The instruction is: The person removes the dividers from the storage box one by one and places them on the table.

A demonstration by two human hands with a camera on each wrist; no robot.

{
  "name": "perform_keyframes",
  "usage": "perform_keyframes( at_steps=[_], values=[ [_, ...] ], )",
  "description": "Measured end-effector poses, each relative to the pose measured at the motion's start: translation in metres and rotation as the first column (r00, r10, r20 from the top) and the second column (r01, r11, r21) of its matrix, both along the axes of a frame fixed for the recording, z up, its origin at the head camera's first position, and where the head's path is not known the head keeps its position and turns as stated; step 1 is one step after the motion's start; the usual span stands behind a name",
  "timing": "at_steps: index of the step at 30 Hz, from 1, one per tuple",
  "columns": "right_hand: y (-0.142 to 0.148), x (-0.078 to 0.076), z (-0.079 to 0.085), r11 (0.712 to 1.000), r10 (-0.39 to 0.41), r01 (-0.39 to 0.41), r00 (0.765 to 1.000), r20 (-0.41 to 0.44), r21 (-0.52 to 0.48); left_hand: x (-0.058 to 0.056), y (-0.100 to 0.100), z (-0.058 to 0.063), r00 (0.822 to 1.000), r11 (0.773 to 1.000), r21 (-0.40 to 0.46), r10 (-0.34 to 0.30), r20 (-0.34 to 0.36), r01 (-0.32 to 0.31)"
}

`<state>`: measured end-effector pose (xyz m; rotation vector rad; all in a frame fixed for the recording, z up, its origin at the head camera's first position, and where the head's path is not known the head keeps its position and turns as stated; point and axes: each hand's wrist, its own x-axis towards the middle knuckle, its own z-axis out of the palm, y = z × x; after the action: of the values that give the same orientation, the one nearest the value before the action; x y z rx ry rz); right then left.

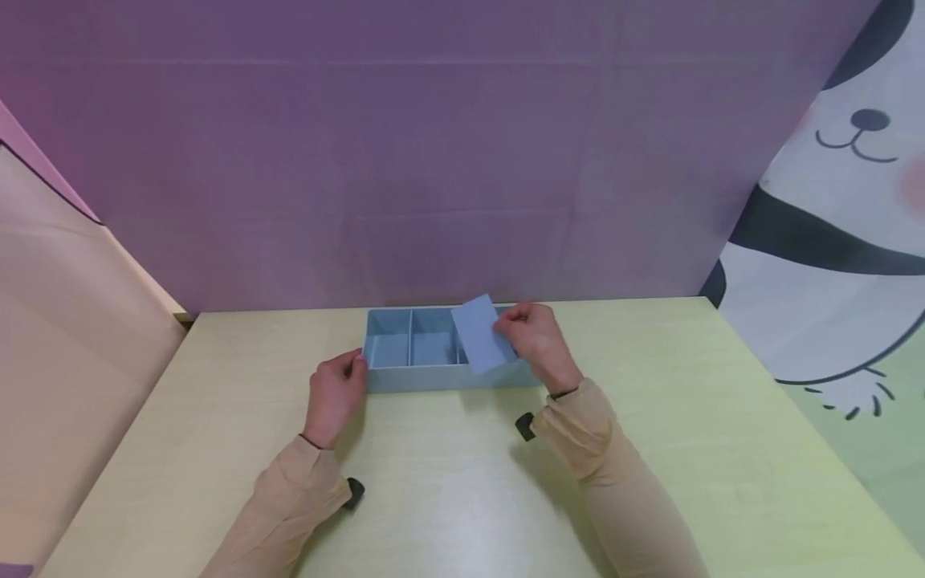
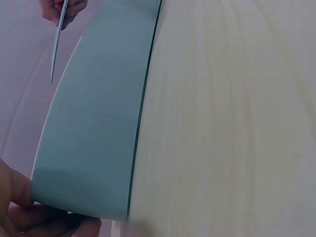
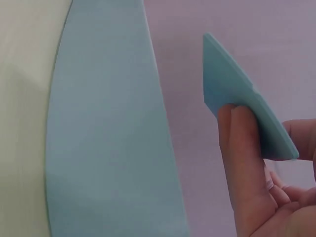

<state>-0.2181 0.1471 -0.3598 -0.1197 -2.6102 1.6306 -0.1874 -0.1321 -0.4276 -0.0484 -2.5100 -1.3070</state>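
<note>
A long light-blue box (image 1: pixel 454 377) with an open top and inner dividers stands near the table's back edge. At its left end, my left hand (image 1: pixel 336 395) holds the end wall, its thumb at the rim and curled fingers against the outside; the left wrist view shows these fingers (image 2: pixel 54 222) at the box's corner. My right hand (image 1: pixel 538 341) pinches a thin rectangular blue panel (image 1: pixel 480 333) by its right edge, between thumb and fingers. Tilted, the panel hangs over the right part of the box and hides some compartments. A small step shows along its edge in the right wrist view.
The pale wooden table (image 1: pixel 448 498) spreads out in front of the box. A purple cloth wall (image 1: pixel 462 160) rises right behind it. On the right hangs a cloth with a printed panda (image 1: pixel 860 313). Small black pieces (image 1: pixel 526 426) stick out under both sleeves.
</note>
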Motion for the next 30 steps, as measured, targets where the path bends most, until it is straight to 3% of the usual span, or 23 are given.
perform_keyframes(
  at_steps=[8,16,30],
  values=[
    [-0.005,0.003,-0.003,0.983,0.083,-0.063,0.991,0.108,-0.175,-0.001,0.001,0.000,1.000,1.000,0.002,0.002,0.007,-0.002],
    [-0.009,0.008,-0.004,0.934,0.190,-0.114,0.961,0.201,-0.338,-0.001,0.001,-0.001,1.000,1.000,0.008,-0.003,0.009,0.003],
    [-0.034,0.023,-0.019,0.887,0.319,-0.184,0.908,0.272,-0.424,-0.003,0.002,-0.001,1.000,1.000,0.022,-0.002,0.026,0.002]
  ],
)
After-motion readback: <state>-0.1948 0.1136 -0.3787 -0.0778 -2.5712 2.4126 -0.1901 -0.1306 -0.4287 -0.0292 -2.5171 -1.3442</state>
